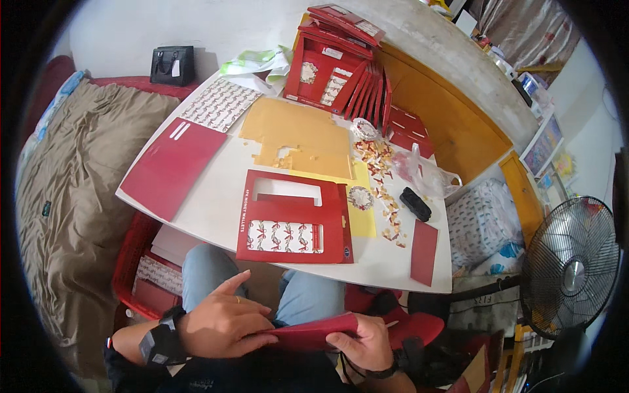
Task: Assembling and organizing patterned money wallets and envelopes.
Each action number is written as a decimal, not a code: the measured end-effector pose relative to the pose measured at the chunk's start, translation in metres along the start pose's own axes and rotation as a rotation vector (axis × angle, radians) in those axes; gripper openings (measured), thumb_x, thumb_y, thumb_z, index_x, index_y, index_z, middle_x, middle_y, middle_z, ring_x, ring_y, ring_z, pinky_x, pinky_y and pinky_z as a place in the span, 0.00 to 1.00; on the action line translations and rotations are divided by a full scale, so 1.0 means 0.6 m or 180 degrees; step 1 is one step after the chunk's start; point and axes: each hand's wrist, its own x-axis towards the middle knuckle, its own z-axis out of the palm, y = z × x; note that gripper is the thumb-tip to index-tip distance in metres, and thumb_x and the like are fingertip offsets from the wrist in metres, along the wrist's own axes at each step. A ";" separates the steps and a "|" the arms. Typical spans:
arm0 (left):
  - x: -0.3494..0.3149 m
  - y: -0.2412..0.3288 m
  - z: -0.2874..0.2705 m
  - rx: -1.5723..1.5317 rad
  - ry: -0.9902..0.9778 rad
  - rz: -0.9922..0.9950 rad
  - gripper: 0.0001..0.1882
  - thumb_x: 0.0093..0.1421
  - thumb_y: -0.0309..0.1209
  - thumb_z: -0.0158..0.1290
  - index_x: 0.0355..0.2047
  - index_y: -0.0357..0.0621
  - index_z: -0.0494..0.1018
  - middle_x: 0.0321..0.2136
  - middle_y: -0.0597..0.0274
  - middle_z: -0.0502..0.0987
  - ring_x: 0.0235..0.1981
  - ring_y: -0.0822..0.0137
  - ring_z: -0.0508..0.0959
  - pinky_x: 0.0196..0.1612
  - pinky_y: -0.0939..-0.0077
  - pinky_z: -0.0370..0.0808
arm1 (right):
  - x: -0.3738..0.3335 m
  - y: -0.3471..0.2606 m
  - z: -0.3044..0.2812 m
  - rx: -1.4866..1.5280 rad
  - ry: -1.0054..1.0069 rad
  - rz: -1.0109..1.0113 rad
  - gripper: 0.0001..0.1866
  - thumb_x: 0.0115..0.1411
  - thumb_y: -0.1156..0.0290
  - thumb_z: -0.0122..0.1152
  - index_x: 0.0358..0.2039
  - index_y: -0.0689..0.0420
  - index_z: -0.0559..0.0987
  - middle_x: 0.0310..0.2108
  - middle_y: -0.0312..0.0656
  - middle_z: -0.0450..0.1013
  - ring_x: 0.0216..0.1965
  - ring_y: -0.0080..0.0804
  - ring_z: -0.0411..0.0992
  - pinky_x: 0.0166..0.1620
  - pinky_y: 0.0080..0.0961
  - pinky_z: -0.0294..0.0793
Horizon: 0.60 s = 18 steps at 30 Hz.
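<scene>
Above my lap a narrow dark-red piece of card point(313, 331), apparently folded, is held level. My right hand point(365, 343) grips its right end with the thumb on the near face. At the other end, my left hand point(230, 322) has the card's edge between thumb and fingers, while its index finger points away. On the table just beyond lies a red printed cardboard box point(298, 213) with a cut-out window and a white patterned panel. Left of it rest a plain red card sheet point(171, 167) and a white patterned sheet point(221, 105).
Red boxes point(331, 72) stand stacked at the back. Tan sheets point(301, 134), small scraps point(377, 160), a black object point(415, 204), a plastic bag point(436, 177) and a red strip point(424, 253) share the table. A red basket point(124, 268) sits below left; a fan point(571, 275) stands right.
</scene>
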 end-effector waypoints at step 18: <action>0.050 -0.029 -0.011 -0.0347 -0.0072 0.0234 0.11 0.60 0.33 0.55 0.35 0.38 0.78 0.28 0.53 0.80 0.32 0.56 0.79 0.51 0.59 0.73 | 0.035 0.036 -0.001 -0.0751 0.1572 -0.0453 0.32 0.49 0.63 0.74 0.50 0.62 0.70 0.49 0.48 0.70 0.48 0.36 0.72 0.45 0.29 0.72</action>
